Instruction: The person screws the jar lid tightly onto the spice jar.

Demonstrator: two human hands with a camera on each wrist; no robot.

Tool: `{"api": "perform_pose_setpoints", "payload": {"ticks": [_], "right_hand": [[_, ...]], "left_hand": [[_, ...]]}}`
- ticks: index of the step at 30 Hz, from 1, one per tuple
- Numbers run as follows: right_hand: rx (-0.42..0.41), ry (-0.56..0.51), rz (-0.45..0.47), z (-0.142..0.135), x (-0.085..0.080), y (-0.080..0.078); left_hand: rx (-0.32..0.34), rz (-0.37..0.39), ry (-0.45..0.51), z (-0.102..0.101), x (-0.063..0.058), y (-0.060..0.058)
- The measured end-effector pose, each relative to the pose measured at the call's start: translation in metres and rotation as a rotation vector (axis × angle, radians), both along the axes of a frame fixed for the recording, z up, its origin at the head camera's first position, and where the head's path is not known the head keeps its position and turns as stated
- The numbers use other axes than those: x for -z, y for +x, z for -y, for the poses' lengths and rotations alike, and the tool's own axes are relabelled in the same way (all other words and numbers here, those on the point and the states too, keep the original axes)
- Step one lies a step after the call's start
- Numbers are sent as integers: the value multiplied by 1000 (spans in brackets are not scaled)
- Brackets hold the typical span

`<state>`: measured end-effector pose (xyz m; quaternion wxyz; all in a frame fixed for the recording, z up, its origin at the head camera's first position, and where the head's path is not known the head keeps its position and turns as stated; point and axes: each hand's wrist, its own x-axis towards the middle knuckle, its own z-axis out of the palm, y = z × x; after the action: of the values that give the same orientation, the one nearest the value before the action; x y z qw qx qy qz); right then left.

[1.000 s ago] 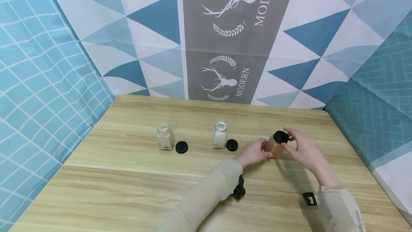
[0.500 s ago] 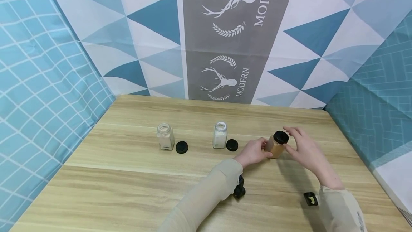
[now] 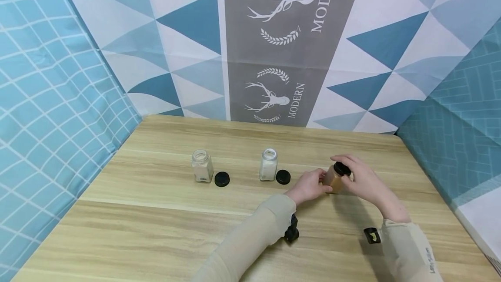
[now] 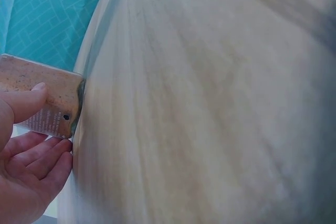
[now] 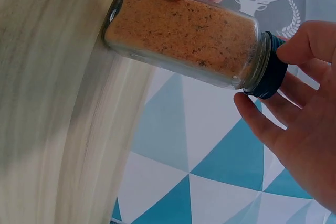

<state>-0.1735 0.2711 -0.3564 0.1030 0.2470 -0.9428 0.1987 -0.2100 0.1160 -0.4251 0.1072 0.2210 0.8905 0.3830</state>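
A square glass spice jar [image 3: 333, 182] of orange-brown seasoning with dark flecks stands on the right half of the wooden table [image 3: 156, 238]. My left hand [image 3: 309, 185] holds it low down; in the left wrist view the thumb presses one printed face while the fingers lie along another side. The black lid [image 5: 272, 69] sits on the jar's neck, with some glass thread showing below it in the right wrist view. My right hand [image 3: 365, 181] pinches this lid between thumb and fingers from the right. Part of the lid is hidden behind those fingers.
Two lidless glass jars of pale powder stand to the left, one jar [image 3: 202, 169] farther out and one jar [image 3: 268, 168] nearer. Beside each lies a black lid, the left lid [image 3: 222, 179] and the right lid [image 3: 283, 177]. Patterned cloth [image 3: 188, 55] walls the table's back and sides.
My right hand has moved left and turned over the lid, its fingers now reaching farther round the far side. The left hand and the jar stay in place.
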Motion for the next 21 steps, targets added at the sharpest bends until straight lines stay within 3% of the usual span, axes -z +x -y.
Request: {"api": "perform_pose_setpoints", "payload": {"ticks": [12,21], "right_hand": [[125,49,14,-5,2,3],[168,38,-10,-10,2,7]], "left_hand": [[-10,3,10,-1,1,0],[-11,3,16,-1,3,-1]]}}
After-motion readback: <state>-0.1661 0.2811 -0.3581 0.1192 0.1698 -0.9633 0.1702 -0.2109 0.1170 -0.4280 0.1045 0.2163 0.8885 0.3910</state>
